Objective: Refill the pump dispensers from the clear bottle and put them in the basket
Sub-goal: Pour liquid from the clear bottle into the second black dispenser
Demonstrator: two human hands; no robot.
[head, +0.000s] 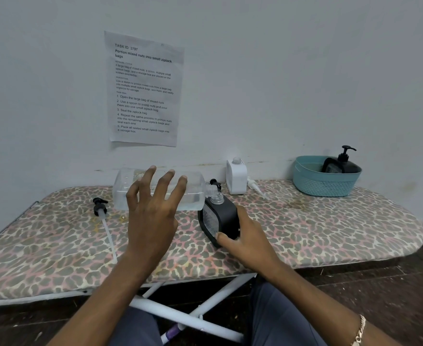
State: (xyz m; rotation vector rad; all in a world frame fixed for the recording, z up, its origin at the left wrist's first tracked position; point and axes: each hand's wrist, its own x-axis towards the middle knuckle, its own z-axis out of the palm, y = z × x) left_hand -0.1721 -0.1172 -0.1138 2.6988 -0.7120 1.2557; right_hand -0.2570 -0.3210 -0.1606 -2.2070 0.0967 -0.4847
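Clear plastic bottle (188,189), large and rectangular, lies tipped on its side at the 12 o'clock position above the leopard-print ironing board (330,228), its neck meeting the open mouth of the black square dispenser (226,216). It seems to be held from behind by the left hand (153,208), though these fingers (166,182) are spread wide in front of it and I cannot tell how firmly they grip. The right hand (249,239) is wrapped around the black dispenser's lower corner, steadying it at a tilt. Pouring looks to be the step in hand; a little liquid shows low in the bottle.

At 9 o'clock a black pump head with a long white tube (103,216) lies loose on the board. At 1 o'clock stands a white square dispenser (236,179), uncapped, its white pump (254,186) just beside it. At 2 o'clock the teal plastic basket (312,183) already holds one black pump dispenser (342,164).

Next, I judge, the bottle should be righted without dripping, then the black pump fetched and screwed on.
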